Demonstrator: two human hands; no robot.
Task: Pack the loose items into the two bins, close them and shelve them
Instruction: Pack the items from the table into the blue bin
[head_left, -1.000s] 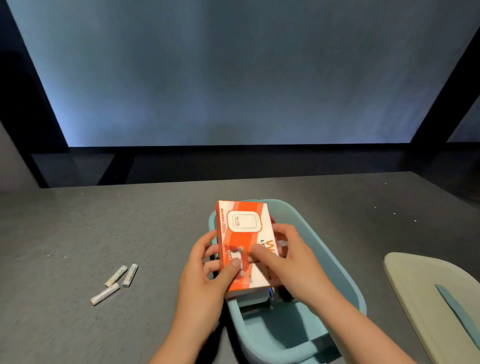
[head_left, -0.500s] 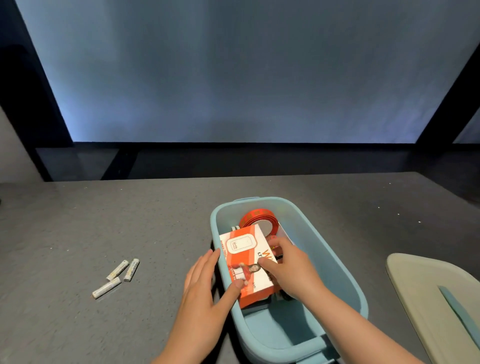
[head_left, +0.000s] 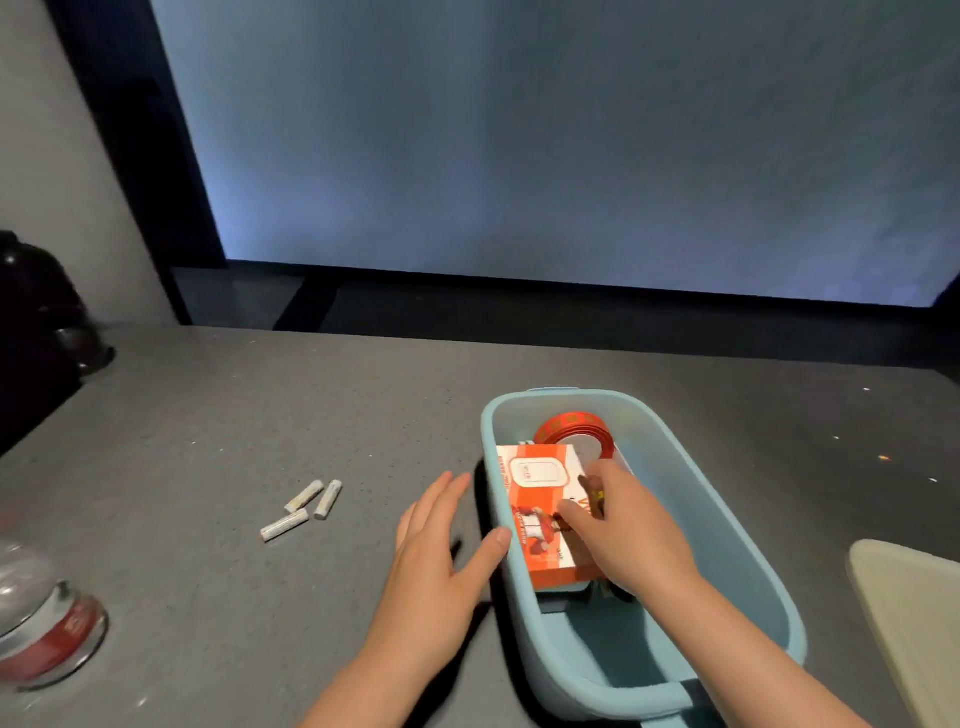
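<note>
From the head camera, a light blue bin (head_left: 727, 525) sits on the dark grey table (head_left: 208, 441), and everything else is easiest placed against it. Inside the bin, toward its left wall, lies an orange and white box (head_left: 540, 504), tilted a little with its printed face up. Behind the box, at the far end of the bin, a roll of red tape (head_left: 574, 428) stands on edge, partly hidden by the box. The right hand (head_left: 623, 535) reaches down into the bin and rests on the box's right side, its fingers bent over the top of the box; whether they truly pinch it or only press on it I cannot tell. The left hand (head_left: 441, 551) is outside the bin, just beside the left wall, fingers straight and spread, holding nothing, with the thumb tip touching or nearly touching the rim. Left of the bin, well apart from it, three small white batteries (head_left: 304, 506) lie loose on the table, close together. Farther left, at the table's near corner, is a clear plastic bottle (head_left: 41, 623) with a red label, blurred. Right of the bin, a pale beige lid (head_left: 909, 613) lies flat at the frame's edge.
</note>
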